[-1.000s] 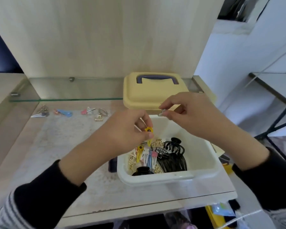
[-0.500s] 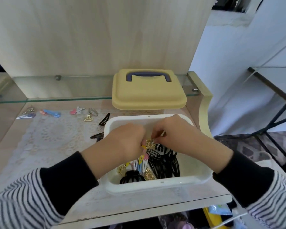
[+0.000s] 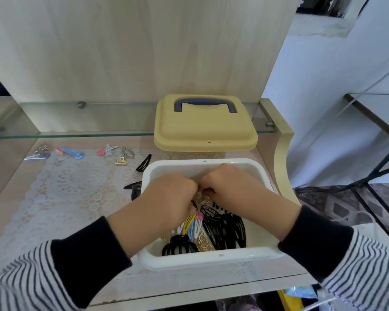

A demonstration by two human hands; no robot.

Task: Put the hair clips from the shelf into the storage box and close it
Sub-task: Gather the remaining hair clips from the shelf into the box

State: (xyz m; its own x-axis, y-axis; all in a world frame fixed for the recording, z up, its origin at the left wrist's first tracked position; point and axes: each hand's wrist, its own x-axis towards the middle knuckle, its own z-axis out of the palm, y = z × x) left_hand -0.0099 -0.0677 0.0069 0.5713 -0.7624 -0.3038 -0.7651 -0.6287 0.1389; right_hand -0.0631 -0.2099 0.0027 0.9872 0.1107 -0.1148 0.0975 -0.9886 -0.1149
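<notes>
The white box (image 3: 211, 258) sits open at the front right of the shelf (image 3: 54, 221), its near rim close to the shelf's front edge and its right side near the curved end panel. Inside lies a heap of clips (image 3: 213, 230): black claw clips, thin yellow, blue and pink snap clips, and gold ones with ring shapes. Both hands are down in the box, knuckles almost touching above the heap. The left hand (image 3: 166, 198) and right hand (image 3: 231, 189) have their fingers curled in and bunched; what they pinch, if anything, is hidden under the knuckles, so I cannot tell. The yellow lid (image 3: 204, 129) with its dark blue handle rests just behind the box, apart from it, partly on the glass ledge (image 3: 76, 134). More clips lie loose in a row at the back left of the shelf: a silver one (image 3: 37, 153), a blue one (image 3: 73, 152), a pink-and-white one (image 3: 107, 150), a gold one (image 3: 121, 161), and a black snap clip (image 3: 144, 163) just beside the box's far left corner. Another black clip (image 3: 134, 189) touches the box's left wall, half hidden by it. The lace mat to the left is bare and open.
</notes>
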